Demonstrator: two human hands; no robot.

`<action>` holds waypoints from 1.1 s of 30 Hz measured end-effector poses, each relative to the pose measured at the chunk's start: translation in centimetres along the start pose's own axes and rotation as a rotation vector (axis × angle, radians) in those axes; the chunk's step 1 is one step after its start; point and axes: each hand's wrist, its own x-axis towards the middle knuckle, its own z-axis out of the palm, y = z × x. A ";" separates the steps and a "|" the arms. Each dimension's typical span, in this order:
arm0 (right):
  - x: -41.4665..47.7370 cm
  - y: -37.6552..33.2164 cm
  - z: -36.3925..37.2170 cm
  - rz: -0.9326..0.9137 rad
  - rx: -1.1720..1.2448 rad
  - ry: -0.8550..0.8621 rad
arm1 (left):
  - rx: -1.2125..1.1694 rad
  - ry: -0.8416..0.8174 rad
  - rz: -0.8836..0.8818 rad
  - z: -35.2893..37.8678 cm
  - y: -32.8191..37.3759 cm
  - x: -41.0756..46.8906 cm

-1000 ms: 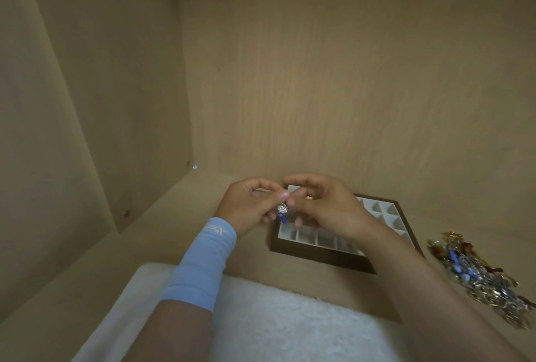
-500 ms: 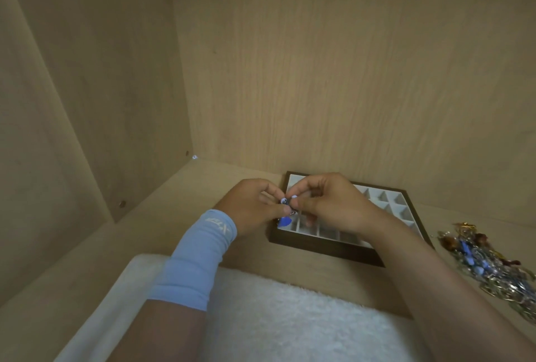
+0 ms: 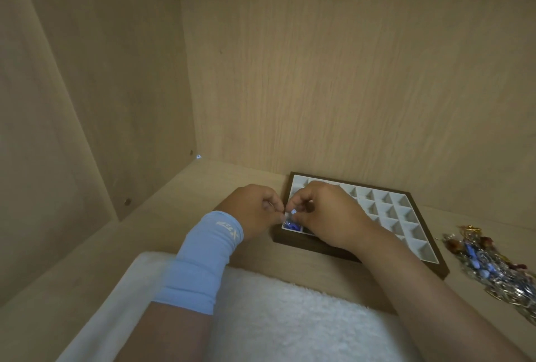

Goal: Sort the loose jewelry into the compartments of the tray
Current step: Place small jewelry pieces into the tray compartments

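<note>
Blue piece (image 3: pixel 291 217) looks easy to fumble

Left hand (image 3: pixel 255 210) and right hand (image 3: pixel 327 216) both keep a pinch grip on it over the tray's (image 3: pixel 316 244) near-left compartment. One slip and it lands outside the tray.

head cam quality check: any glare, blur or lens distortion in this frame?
Head view: soft warm light, no glare; wide-angle bends the cabinet panel edges at left; the jewelry pile at the right edge is smeared; the blue piece pinched between left hand and right hand over the tray is too small to resolve.
</note>
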 end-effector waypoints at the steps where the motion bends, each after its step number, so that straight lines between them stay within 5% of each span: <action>1: 0.0 0.0 0.0 -0.006 -0.007 0.012 | -0.003 -0.006 0.002 0.2 0.1 0.0; 9: -0.1 -0.2 -0.4 0.067 -0.100 0.026 | 0.026 -0.027 0.055 0.5 0.6 -0.2; 14: -0.2 0.2 -2.4 0.027 0.179 -0.075 | 0.100 -0.017 0.064 0.5 0.4 -0.1; 33: -0.8 -0.1 -2.2 0.034 -0.047 -0.086 | 0.135 0.021 0.084 0.5 0.7 0.2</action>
